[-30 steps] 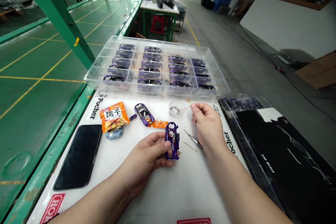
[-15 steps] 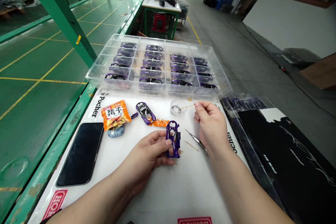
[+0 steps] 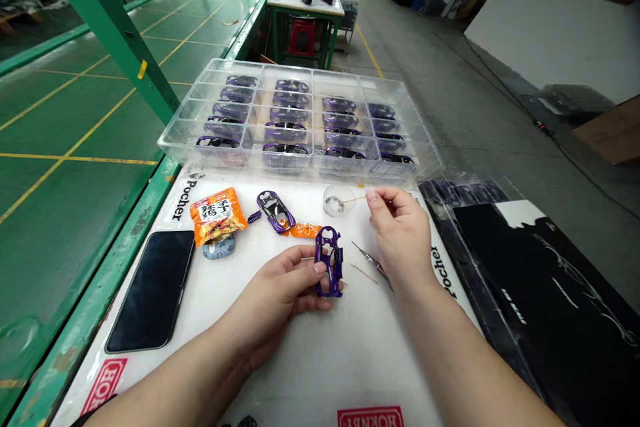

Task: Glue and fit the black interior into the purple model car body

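Note:
My left hand [image 3: 273, 300] holds a purple model car body shell [image 3: 329, 261] upright on the white work mat [image 3: 300, 360], its fingers along the shell's edge. My right hand [image 3: 400, 233] pinches a thin wooden stick [image 3: 356, 199], whose tip reaches into a small clear cup [image 3: 339, 200]. A second purple car shell [image 3: 276, 211] lies above the left hand, beside an orange snack packet [image 3: 217, 217]. Steel tweezers [image 3: 373, 263] and a loose wooden stick [image 3: 363, 273] lie under my right hand.
A clear compartment tray [image 3: 300, 123] with several purple car shells stands at the mat's far edge. A black phone [image 3: 151, 291] lies on the left of the mat. A black printed sheet [image 3: 540, 287] lies to the right. Green bench edge and green post [image 3: 107, 27] run along the left.
The head view has tilted slightly, so everything sits a little higher in the picture. My right hand has shifted slightly, with the stick still at the cup. The left hand still holds the shell.

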